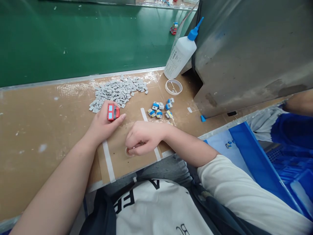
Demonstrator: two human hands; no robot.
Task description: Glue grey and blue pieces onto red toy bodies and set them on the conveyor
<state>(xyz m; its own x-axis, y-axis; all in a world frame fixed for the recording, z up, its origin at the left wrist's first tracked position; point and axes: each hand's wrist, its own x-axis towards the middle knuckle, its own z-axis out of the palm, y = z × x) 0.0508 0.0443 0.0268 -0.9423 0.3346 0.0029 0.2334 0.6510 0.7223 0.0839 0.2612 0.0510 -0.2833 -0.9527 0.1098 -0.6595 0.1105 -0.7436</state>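
Note:
My left hand (104,122) is closed around a small red toy vehicle body (112,112) with light blue windows, just in front of a heap of small grey plastic pieces (117,91). To its right, my right hand (143,138) rests low over the cardboard-covered bench. Its fingers are curled and pinched downward near a small round spot at the bench surface. Whatever lies between those fingertips is hidden. Beyond my right hand sit several small blue, white and yellow toy parts (158,112).
A white squeeze bottle (181,54) with a blue nozzle leans by a grey metal housing (244,55). Before it lies a white tape ring (167,87). A green conveyor belt (97,42) carries a red toy (174,28). Right are a blue bin (261,153) and another person's arm (299,102).

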